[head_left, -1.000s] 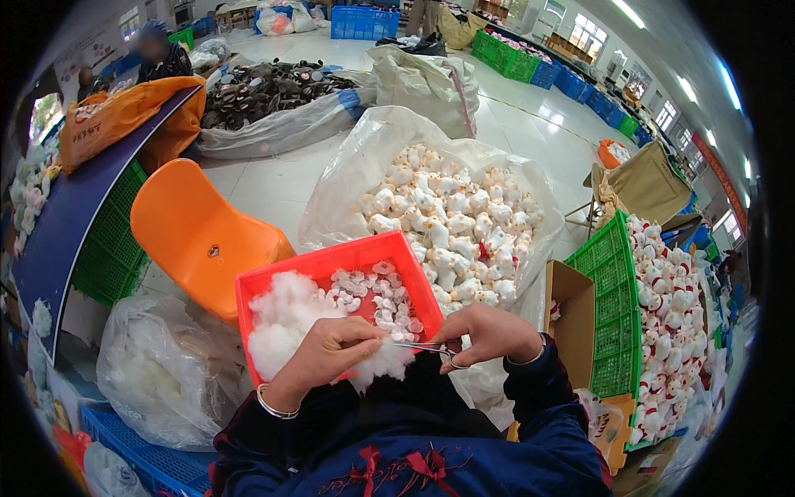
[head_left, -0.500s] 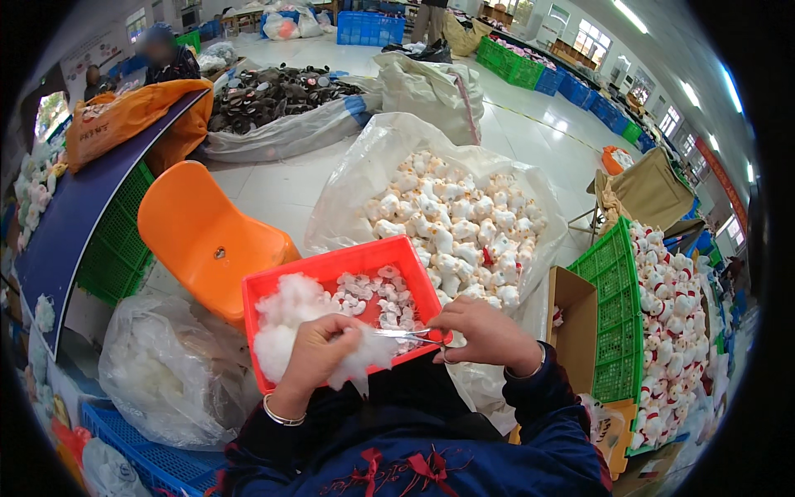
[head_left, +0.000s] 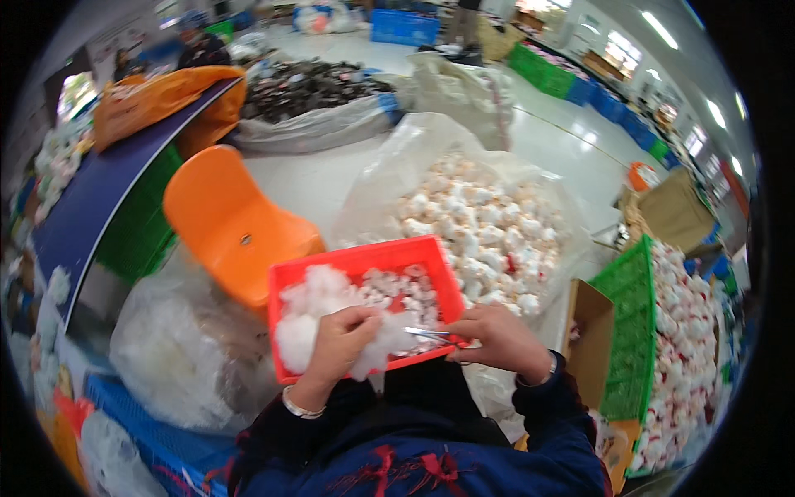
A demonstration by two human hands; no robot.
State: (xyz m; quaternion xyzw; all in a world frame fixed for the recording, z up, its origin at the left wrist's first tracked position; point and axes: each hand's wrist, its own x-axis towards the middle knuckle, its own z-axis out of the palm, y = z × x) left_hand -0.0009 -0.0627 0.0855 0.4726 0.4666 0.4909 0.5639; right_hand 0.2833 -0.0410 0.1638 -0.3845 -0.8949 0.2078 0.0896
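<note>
My left hand [head_left: 341, 341] is closed in a pinch over a tuft of white fluffy stuffing [head_left: 374, 351], which spreads out below its fingers. In my right hand [head_left: 503, 341] is a pair of slim silver forceps [head_left: 426, 333] with finger rings, tips pointing left toward the tuft. Both hands are over the near side of a red plastic tray [head_left: 364, 258], which rests at my lap. A bigger heap of stuffing [head_left: 306, 327] fills the tray's left part. Small white fabric pieces [head_left: 418, 290] lie scattered in its right part.
Beyond the tray, a clear plastic bag [head_left: 373, 199] holds many small white plush pieces [head_left: 472, 224]. An orange chair [head_left: 236, 211] stands left. At right are a cardboard box [head_left: 592, 331] and a green crate [head_left: 625, 331] beside white-and-red plush toys [head_left: 683, 356]. A bagged bundle [head_left: 186, 348] sits at lower left.
The whole view has shifted, so the scene sits farther right. The forceps' tips now appear slightly apart from the tuft, whereas before they touched it. Both hands keep their holds.
</note>
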